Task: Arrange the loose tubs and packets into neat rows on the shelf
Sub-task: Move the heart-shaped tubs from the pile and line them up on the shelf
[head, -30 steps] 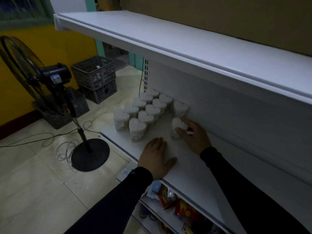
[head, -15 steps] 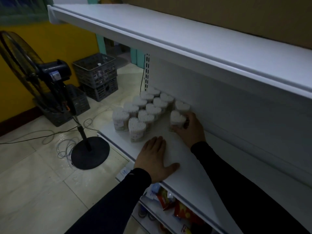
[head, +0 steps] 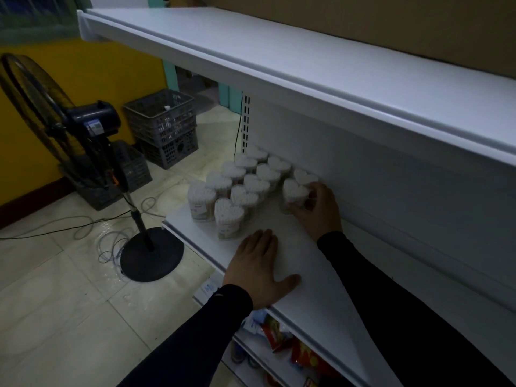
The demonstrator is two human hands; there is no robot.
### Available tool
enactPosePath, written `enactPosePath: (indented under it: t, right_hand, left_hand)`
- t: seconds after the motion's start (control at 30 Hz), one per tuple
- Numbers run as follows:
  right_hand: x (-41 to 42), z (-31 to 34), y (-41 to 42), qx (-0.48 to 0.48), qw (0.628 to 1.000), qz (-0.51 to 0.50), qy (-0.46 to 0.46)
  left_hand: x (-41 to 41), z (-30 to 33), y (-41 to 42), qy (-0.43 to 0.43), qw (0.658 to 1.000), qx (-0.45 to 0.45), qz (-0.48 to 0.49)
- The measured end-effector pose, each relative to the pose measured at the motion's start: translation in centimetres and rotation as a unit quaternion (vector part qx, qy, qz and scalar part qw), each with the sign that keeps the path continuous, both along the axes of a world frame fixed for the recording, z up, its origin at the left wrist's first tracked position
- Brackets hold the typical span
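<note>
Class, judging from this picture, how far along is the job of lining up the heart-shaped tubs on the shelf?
Mostly done: two rows of heart-shaped tubs stand upright. In hand: the right hand grips one tub, starting a third row near the back panel. The left hand rests flat on the shelf. Packets: none visible here.

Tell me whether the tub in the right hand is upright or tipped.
Upright. The right hand grips the heart-shaped tub with its heart-shaped top facing up and its base on the shelf, like its neighbours.
</note>
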State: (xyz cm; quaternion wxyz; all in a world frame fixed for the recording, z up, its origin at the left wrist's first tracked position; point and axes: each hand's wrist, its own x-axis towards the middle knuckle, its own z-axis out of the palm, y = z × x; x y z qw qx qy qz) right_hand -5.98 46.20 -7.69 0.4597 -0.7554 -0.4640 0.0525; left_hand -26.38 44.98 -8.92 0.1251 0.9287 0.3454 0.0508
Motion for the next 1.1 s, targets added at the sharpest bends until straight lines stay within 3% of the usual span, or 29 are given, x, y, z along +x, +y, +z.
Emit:
enactPosePath:
  t: [0.27,0.47,0.63,0.87,1.1]
  right_hand:
    - [-0.8,1.4,-3.5,-0.007,0.999,-0.019,0.027]
    - [-2.1,4.4,-12.4,-0.036,0.996,-0.02,-0.078]
    - [-2.7,6.3,-21.8,-0.103,0.979,-0.095,-0.145]
    - [-4.1,8.2,-35.3,-0.139,0.95,-0.24,-0.143]
    - [-4.1,8.5,-47.9,-0.133,0.927,-0.318,-0.148]
  left_hand:
    - [0.0,0.2,0.0,0.008,1.0,-0.014,0.0]
    - [-0.1,1.9,0.3,0.001,0.998,-0.038,-0.043]
    - [1.5,5.2,-0.9,-0.064,0.988,-0.019,-0.14]
    - [4.9,10.1,-8.8,-0.15,0.951,-0.053,-0.266]
    - [8.1,13.0,-20.2,-0.193,0.909,-0.037,-0.368]
